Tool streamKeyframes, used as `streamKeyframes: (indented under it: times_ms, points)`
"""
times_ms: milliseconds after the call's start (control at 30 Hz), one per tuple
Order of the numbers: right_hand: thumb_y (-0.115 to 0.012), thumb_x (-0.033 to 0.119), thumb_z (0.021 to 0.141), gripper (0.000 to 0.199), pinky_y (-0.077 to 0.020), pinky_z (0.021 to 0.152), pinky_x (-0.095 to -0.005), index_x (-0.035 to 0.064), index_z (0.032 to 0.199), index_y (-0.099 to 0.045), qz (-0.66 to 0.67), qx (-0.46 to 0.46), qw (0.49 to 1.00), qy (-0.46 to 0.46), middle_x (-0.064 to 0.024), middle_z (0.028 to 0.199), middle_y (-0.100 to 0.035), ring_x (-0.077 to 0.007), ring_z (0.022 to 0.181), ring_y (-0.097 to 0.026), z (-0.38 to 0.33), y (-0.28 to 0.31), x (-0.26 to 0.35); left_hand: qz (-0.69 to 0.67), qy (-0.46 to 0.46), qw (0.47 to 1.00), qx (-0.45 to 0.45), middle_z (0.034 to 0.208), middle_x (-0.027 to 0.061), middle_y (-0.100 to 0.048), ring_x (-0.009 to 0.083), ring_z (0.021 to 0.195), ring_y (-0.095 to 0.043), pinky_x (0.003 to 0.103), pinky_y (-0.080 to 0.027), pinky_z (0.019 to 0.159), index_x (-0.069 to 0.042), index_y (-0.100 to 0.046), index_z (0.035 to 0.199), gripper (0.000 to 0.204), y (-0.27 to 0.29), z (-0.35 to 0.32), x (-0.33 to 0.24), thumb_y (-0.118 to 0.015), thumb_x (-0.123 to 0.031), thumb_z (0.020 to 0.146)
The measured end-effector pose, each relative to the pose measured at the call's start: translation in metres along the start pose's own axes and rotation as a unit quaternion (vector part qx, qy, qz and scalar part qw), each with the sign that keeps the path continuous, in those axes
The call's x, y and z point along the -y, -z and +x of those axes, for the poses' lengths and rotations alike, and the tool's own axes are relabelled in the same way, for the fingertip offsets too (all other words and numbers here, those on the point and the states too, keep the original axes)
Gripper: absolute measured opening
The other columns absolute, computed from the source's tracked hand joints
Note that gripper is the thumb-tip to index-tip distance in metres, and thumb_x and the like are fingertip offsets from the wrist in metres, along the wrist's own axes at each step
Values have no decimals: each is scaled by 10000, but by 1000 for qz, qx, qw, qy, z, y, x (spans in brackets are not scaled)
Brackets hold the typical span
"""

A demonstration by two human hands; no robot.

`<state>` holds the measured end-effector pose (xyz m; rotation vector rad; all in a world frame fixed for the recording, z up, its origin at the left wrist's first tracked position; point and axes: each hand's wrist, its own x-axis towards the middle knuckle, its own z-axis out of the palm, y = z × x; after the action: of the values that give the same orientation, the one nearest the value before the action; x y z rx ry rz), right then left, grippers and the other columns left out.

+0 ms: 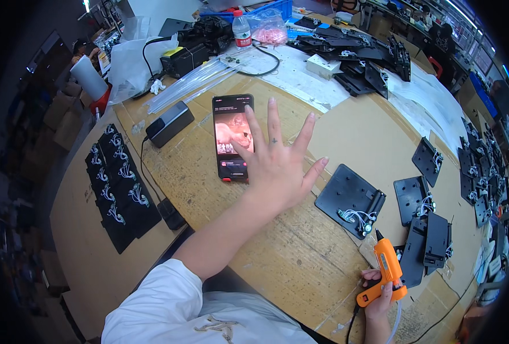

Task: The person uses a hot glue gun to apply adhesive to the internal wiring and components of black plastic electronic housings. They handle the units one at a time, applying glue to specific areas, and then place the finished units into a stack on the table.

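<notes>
Reached over the cardboard-covered table [300, 258] with the left hand [277, 169], palm down, all five fingers spread wide and gripping nothing, the outermost fingertips hovering at or on the lit screen of the phone [230, 123]; could not tell from this view whether actually touching. Lay flat and upright on the table, that phone, just beside a black charger block [169, 123] and well apart from the row of black plates [120, 189] at the left edge.

Held the orange glue gun [387, 269] in the right hand [379, 304], fingers closed round its grip, nozzle tilted upward and away, near the black wired plate [346, 195] but not touching it.

Judged sensibly done so far: kept the hot tip clear of the cardboard, the wires and the reaching forearm. Called for one light fingertip on the screen rather than the whole spread palm, for a steady right wrist meanwhile, and for no finger on the trigger while looking away from the gun
</notes>
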<state>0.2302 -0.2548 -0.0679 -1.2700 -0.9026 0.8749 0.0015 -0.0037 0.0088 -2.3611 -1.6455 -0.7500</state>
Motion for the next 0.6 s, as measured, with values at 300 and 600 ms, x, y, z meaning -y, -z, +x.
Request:
streamKeyframes:
  times_ms: [300,600]
  points:
    - [-450,424,984,444,-478,704,-344,-15,995,-520,-7,16,1000,5,-152,891,-597,-302,914,-620,1,2,-1,-92,-123,985,-83,1556,300,-176,596,1401,-128,744,-218,1026,-249,-513,1410,646,-11,6,10,-628,-544,847]
    - [-450,409,988,429,-481,701,-339,-14,1001,-521,-10,11,1000,9,-150,888,-598,-300,909,-622,1,2,-1,-30,-84,993,-82,1560,285,-185,602,1395,-137,803,-196,969,-274,-513,1404,620,-8,3,6,-633,-519,847]
